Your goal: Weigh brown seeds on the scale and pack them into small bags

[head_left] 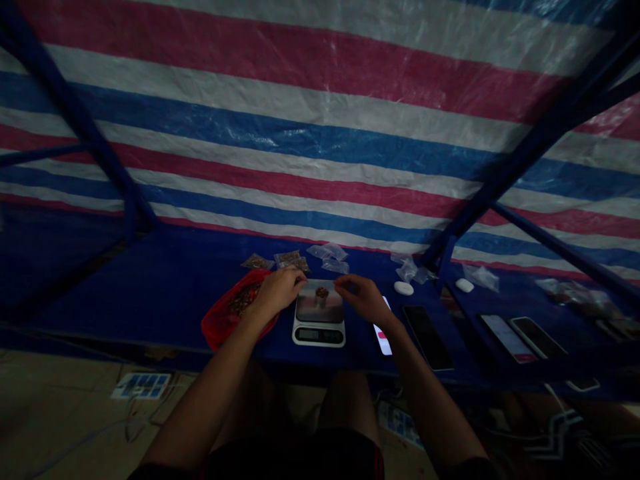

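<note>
A white digital scale with a steel pan and a dark display stands in front of me. On the pan sits a small heap of brown pieces. My left hand is at the pan's upper left corner, fingertips pinched together. Opposite it, my right hand hovers by the upper right corner with its fingers curled closed. Whether either pinch holds anything is too dark to see. Left of the scale, partly behind my left forearm, lies a red plastic bag or basket containing more brown pieces.
Filled clear bags and flat plastic bags lie behind the scale. To the right are a lit phone, a dark phone and a white rounded object. Blue metal posts flank the blue table.
</note>
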A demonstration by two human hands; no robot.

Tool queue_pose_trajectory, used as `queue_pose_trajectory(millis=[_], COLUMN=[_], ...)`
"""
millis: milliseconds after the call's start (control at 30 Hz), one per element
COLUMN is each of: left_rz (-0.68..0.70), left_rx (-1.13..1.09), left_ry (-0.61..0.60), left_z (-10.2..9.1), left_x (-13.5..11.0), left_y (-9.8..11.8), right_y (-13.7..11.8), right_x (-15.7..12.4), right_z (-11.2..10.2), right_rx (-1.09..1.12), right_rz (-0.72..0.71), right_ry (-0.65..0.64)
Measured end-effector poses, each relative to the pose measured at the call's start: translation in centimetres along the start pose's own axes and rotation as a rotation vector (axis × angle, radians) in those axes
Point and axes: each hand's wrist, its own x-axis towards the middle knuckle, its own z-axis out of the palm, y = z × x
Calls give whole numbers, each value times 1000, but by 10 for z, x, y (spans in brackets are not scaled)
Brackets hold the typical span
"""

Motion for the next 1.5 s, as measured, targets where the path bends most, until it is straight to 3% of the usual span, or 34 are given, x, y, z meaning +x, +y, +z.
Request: queue_pose_trajectory(millis=[100,233,400,533,633,733,900,1267,1367,1500], left_rz=[107,169,178,101,-77,-173,-120,-102,-34,116], left_rx=[-79,-61,-46,-68,24,73,-4,-84,-160,-268], left_ry=[43,-39,-68,4,-122,-289,-231,-169,-139,-118], left_z=[-7,-1,-4,-28,-37,-27,-8,-29,-34,-39], left_x=[5,15,10,-17,-44,-62,-66,-60,-53,-31], left_y=[18,34,34,3,-32,-60,-74,-73,-61,-27], right_y=[2,2,-1,-1,4,9,17,24,22,22], right_x=[-5,-13,-19,-26,-35,-45,-59,-85,-88,-88], right_z=[-3,-3,-6,-12,-14,-9,9,44,46,45], right_rx=[11,13,0,6,10,14,87,183,186,199], right_rz=[34,56,55,61,96,149,230,325,319,301], right_ry=[15,5,-2,15,60,116,149,343,366,360])
